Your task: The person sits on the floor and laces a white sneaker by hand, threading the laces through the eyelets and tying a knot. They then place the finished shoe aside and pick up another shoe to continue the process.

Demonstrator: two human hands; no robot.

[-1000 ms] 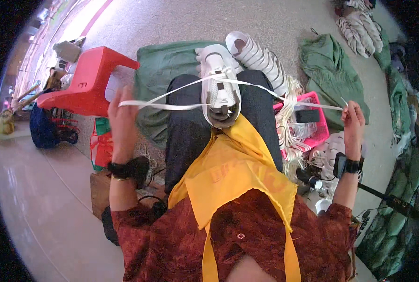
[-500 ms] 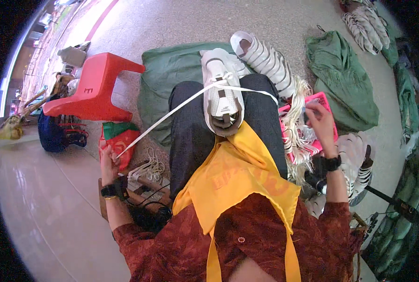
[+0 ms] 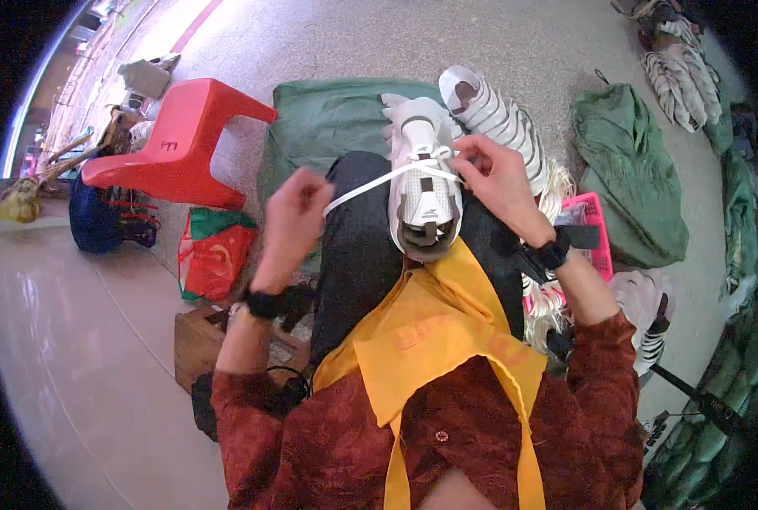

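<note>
Currently, the left hand (image 3: 298, 211) is closed on the flat white lace (image 3: 362, 192) and the right hand (image 3: 500, 180) pinches it beside the white shoe (image 3: 413, 189). The lace is likely soft and limp, best gripped near its tips; the shoe, presumably light with a stiffer sole, lies between the thighs (image 3: 353, 255), toe far, best steadied at its sides.

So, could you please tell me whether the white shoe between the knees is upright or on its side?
The white shoe is upright: its opening and laced top face the head camera.
</note>
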